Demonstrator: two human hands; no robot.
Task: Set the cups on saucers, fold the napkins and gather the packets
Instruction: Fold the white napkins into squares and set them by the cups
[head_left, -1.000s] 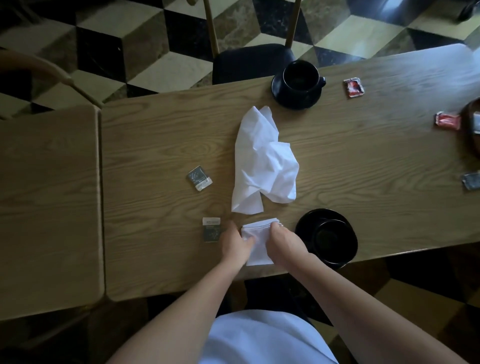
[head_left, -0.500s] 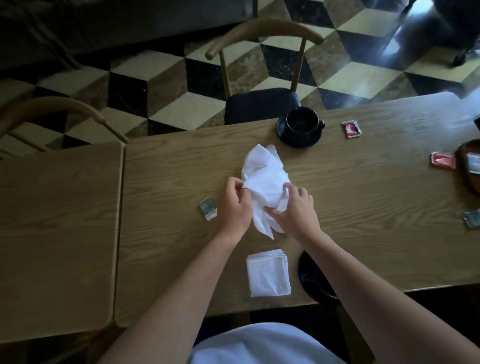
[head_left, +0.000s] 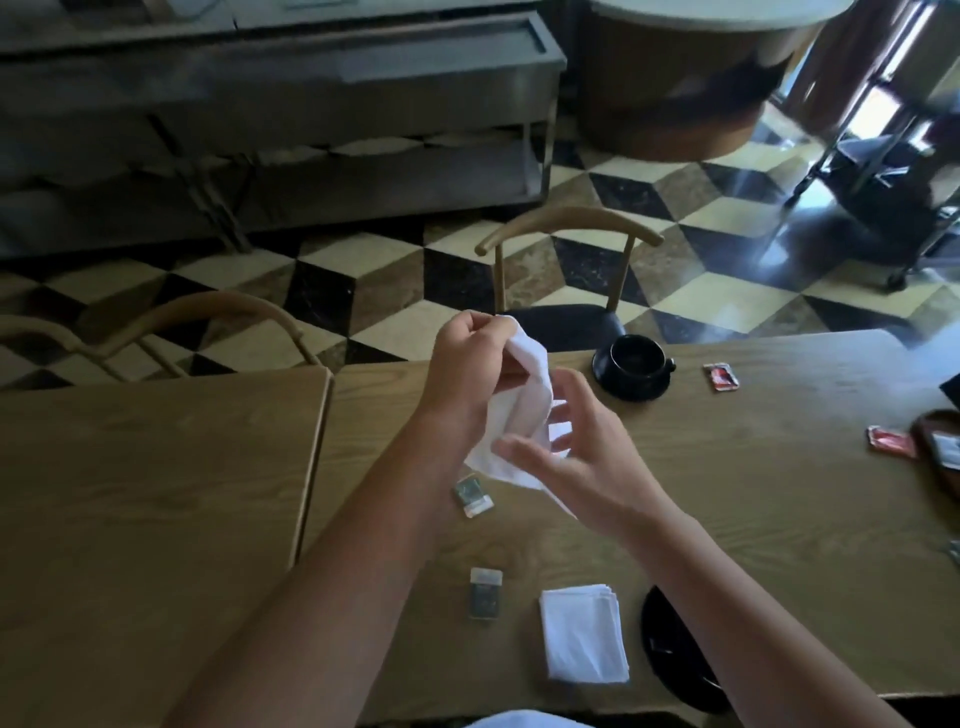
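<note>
A crumpled white napkin (head_left: 524, 410) hangs above the wooden table (head_left: 753, 519), pinched at its top by my left hand (head_left: 467, 379). My right hand (head_left: 576, 457) is beside its lower part with fingers spread, touching the cloth. A folded white napkin (head_left: 582, 639) lies near the front edge. A black cup (head_left: 636, 356) sits on a black saucer (head_left: 631, 387) at the far edge. A second black saucer (head_left: 670, 660) lies by my right forearm, mostly hidden. Two grey packets (head_left: 474, 498) (head_left: 485, 593) and two red packets (head_left: 721, 375) (head_left: 891, 441) lie on the table.
A brown tray (head_left: 935, 462) with a white packet sits at the right edge. A second wooden table (head_left: 145, 493) adjoins on the left. Two wooden chairs (head_left: 566, 291) (head_left: 171, 332) stand behind the tables, on a chequered floor.
My hands left the folded napkin near the front edge, took the crumpled napkin and lifted it off the table. The view tilted up.
</note>
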